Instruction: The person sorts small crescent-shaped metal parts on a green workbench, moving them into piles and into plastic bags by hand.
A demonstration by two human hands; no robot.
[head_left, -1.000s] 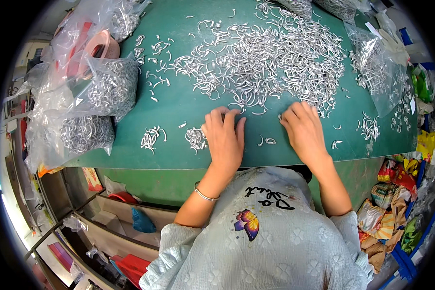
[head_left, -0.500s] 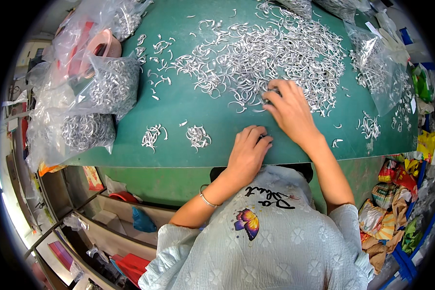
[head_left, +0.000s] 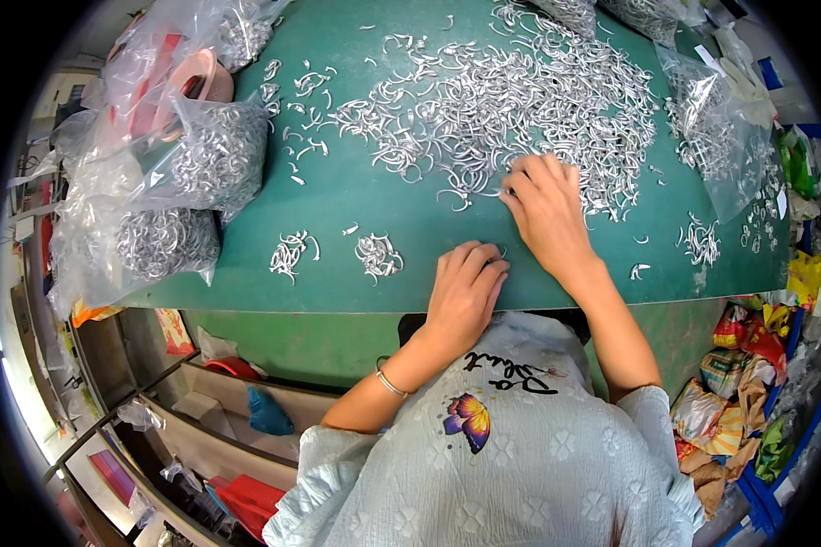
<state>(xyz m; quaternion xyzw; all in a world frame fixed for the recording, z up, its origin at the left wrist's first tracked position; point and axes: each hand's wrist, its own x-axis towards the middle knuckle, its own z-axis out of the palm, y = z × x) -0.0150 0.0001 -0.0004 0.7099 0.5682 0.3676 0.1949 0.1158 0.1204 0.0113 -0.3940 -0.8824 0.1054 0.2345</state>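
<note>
Right hand (head_left: pixel 549 217) — deeper into clips (head_left: pixel 483 100)

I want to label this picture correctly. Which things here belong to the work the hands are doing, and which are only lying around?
In the work:
right hand reaching into the big heap of metal hooks
left hand at the table edge
two small hook piles

Lying about:
bags of hooks
tape roll
snack wrappers
shelf clutter

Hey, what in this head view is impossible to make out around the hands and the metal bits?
- Right hand fingertips: buried in the big heap of small curved silver metal pieces; grip unclear.
- Left hand: palm down on the green table; anything under it hidden.
- Single pieces: too small to show shape.
</note>
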